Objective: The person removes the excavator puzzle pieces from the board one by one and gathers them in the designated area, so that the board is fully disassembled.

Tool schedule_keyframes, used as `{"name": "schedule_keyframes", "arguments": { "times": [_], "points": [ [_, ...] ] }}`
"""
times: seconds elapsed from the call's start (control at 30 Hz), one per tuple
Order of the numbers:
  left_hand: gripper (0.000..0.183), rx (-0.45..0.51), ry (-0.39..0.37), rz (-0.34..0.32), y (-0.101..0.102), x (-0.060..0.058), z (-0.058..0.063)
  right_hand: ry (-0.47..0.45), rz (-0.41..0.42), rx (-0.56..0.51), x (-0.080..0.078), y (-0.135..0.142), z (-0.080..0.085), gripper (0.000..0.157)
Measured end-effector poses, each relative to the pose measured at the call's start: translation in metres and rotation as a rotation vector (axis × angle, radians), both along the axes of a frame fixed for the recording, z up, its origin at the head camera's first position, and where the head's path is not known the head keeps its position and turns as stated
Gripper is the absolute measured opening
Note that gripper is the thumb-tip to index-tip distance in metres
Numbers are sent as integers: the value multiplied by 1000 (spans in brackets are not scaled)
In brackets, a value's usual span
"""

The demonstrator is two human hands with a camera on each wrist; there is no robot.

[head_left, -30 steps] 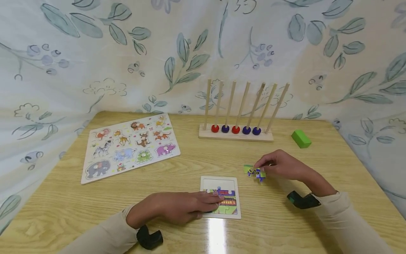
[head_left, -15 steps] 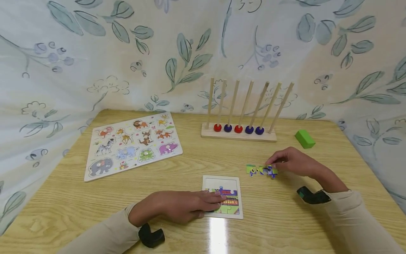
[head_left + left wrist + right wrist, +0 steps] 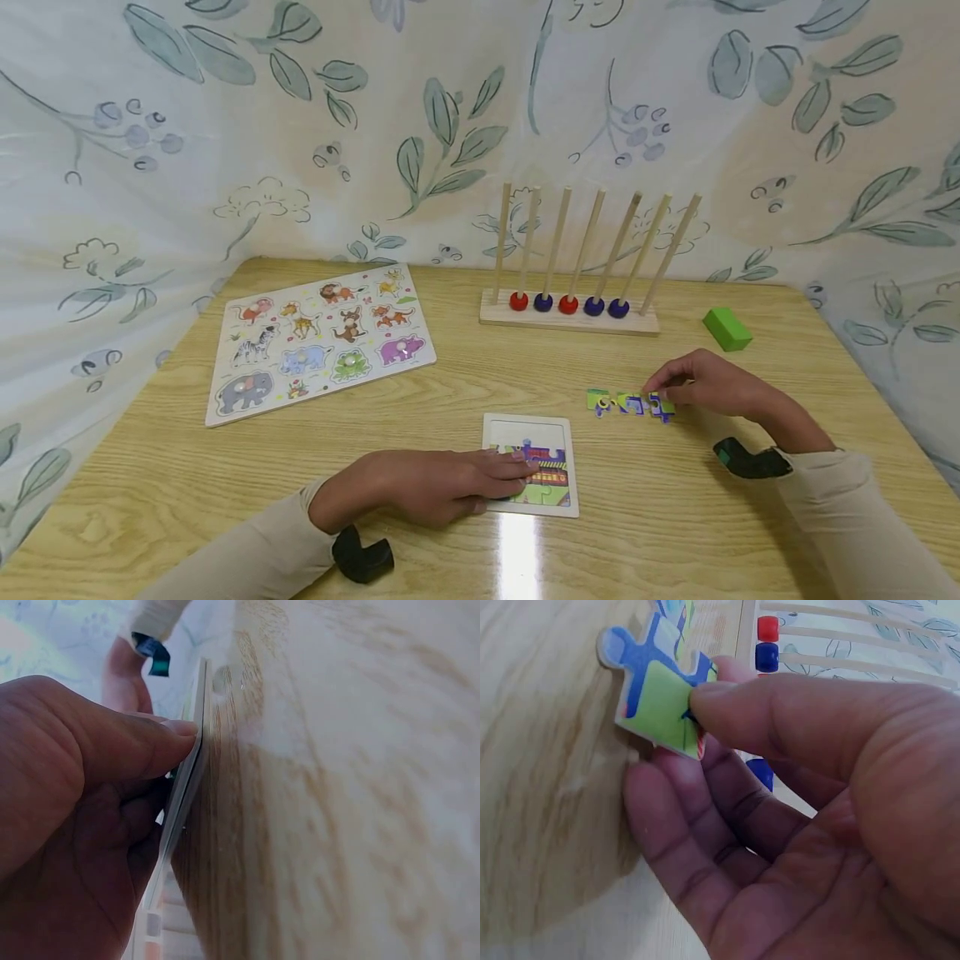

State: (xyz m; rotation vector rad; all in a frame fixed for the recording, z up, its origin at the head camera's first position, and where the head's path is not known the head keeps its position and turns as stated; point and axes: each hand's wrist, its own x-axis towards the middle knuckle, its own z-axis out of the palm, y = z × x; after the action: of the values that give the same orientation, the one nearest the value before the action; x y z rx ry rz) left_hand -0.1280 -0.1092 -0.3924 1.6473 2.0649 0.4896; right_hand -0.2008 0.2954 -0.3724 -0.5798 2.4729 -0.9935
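My right hand pinches a jigsaw piece, green with a blue band, between thumb and fingers. In the right wrist view the piece tilts up close over the wood. Two more jigsaw pieces, a green one and a blue-and-green one, lie in a row to its left. My left hand rests with straight fingers on a small, partly filled jigsaw tray, hiding its left part. The left wrist view has that thumb at the tray's edge.
An animal peg puzzle board lies at the back left. Behind the pieces stands a wooden peg rack with red and blue beads. A green block sits at the right. Patterned cloth hangs behind the table.
My right hand has moved right with the jigsaw piece, uncovering another piece between it and the leftmost one. My left hand stays on the tray. The head view has shifted slightly.
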Motion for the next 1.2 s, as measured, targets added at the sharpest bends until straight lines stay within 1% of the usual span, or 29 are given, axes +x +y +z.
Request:
{"name": "schedule_keyframes", "arguments": {
  "times": [0.13,0.33,0.43,0.53,0.63,0.77,0.87,1.0,1.1,1.2],
  "points": [
    [49,2,10,-2,0,0,-1,20,7,27,-1,0,1,17],
    [50,-3,1,0,1,-1,-2,39,-13,68,0,-1,3,17],
    [50,-6,-13,2,1,-1,-1,60,-17,79,1,0,3,18],
    [49,-6,-10,4,1,-1,0,82,-25,93,2,0,4,18],
    [49,-12,-11,12,1,0,1,91,-32,84,3,-2,5,19],
    [49,-28,7,26,1,2,2,91,-38,43,3,-4,5,22],
    [47,-27,38,32,1,4,2,117,-48,29,5,-6,4,22],
    [45,2,81,39,2,6,1,170,-46,44,7,-12,6,20],
    [43,29,95,47,3,6,1,188,-39,57,9,-18,10,19],
    [41,51,90,47,5,6,1,194,-35,62,9,-23,12,19]
  ]
}}
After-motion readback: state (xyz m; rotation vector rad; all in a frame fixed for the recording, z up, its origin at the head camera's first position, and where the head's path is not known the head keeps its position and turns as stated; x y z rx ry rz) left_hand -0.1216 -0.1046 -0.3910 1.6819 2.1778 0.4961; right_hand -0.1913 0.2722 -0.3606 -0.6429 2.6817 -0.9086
